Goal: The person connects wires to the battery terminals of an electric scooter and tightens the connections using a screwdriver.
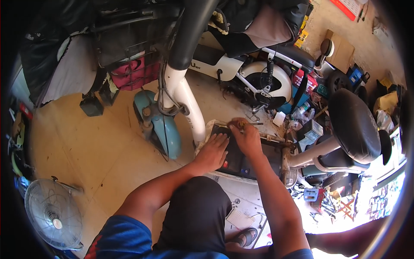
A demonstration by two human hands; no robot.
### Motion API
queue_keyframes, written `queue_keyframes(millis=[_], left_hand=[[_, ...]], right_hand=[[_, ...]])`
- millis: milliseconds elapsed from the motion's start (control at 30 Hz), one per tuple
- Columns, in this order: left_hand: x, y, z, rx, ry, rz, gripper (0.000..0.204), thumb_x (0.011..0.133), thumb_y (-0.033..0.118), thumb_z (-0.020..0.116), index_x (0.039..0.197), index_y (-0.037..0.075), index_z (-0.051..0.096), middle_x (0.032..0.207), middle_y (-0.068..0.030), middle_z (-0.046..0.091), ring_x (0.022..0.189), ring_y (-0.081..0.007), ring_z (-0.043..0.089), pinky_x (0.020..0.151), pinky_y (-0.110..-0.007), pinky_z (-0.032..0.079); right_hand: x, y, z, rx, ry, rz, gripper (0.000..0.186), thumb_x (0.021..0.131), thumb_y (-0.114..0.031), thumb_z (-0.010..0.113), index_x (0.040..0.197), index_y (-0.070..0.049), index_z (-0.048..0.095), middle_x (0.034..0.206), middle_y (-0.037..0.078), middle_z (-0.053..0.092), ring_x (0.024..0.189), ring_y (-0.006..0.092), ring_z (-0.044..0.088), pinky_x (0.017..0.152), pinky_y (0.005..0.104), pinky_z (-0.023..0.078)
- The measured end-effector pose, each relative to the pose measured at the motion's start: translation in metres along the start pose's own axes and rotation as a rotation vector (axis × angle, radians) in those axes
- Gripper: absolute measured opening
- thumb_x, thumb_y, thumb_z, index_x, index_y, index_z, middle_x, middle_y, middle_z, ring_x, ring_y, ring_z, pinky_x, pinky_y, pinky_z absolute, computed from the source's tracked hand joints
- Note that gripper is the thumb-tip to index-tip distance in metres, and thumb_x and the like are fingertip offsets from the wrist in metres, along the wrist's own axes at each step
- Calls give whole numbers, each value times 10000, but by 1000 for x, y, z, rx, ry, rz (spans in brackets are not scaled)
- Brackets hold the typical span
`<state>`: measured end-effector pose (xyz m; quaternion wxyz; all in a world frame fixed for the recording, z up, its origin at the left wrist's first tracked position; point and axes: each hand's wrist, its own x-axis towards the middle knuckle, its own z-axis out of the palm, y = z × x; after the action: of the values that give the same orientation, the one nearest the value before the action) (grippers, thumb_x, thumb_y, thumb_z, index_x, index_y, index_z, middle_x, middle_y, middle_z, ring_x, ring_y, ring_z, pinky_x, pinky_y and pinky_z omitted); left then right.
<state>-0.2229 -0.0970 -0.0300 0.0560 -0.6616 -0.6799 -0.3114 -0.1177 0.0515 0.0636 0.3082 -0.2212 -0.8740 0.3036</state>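
Note:
My left hand (211, 152) lies flat, fingers stretched, on the near-left end of an open battery bay (233, 166) in a scooter's floor frame. Dark blocks, apparently batteries, with a small red part (225, 164) and a blue part sit inside the bay. At its far edge, my right hand (246, 137) is closed round a slim tool, its thin metal shaft (257, 124) pointing right. The tool looks like a screwdriver, though my fingers cover much of it. The scooter's white front tube (193, 114) rises just left of my hands.
A blue front mudguard (166, 134) stands left of the tube, and a black seat (354, 125) on the right. Behind is a white scooter (263, 82). A floor fan (54, 216) stands lower left. Boxes and parts crowd the right; another person's limb (353, 237) shows lower right.

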Motion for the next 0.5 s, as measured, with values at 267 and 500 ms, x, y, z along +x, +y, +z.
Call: queue_keyframes(millis=[267,500], left_hand=[[13,11,1,-168,79,9,374,947,148,649,1276,-31,655,1338,-288,616,1301,-489,550,1176,-536,434],[5,2,3,-78,27,26,458,941,122,655,1359,-56,592,1341,-315,591,1288,-511,552,1151,-584,424]], right_hand=[[15,-4,39,-21,-37,-9,255,989,-250,724,1197,-102,717,1065,165,782,1017,396,745,881,460,589],[1,-9,40,-8,40,-6,263,953,-210,740,1168,-59,722,1011,189,758,953,446,713,855,486,580]])
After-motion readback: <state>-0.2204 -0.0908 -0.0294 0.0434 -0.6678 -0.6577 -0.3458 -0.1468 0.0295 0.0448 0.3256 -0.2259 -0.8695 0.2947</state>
